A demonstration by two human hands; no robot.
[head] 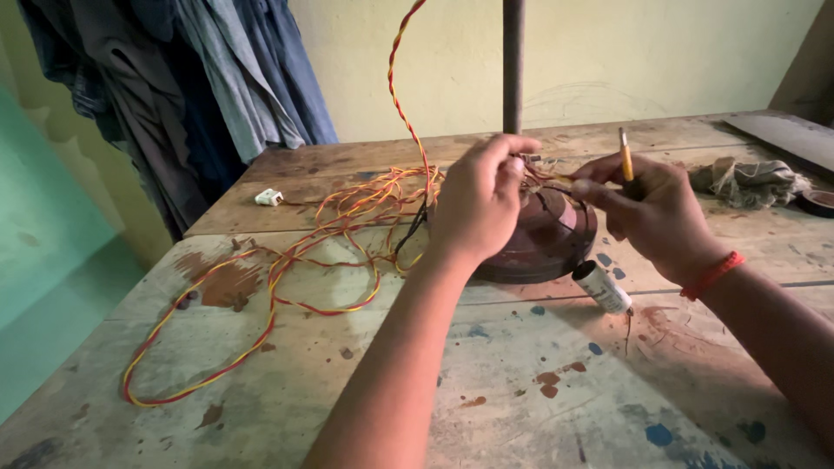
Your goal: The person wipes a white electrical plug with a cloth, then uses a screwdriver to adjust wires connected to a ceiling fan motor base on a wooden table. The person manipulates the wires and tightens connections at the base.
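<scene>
The left hand [476, 207] hides much of a round, dark red motor housing [547, 236] at table [365, 382] centre, fingers pinched on thin wire ends at its top. The right hand [656, 217], at three o'clock, grips a yellow-handled screwdriver [625, 158] pointing upright. Twisted red-yellow wire [287, 278] loops toward nine o'clock. A white cylinder [601, 287] lies beside the housing.

Paint-stained wooden workbench [365, 382] bearing a dark round motor housing [543, 243] at centre, twisted red-yellow wire [261, 304] left, white cylinder [601, 287], possibly a capacitor, crumpled rag [751, 181] upper right.
</scene>
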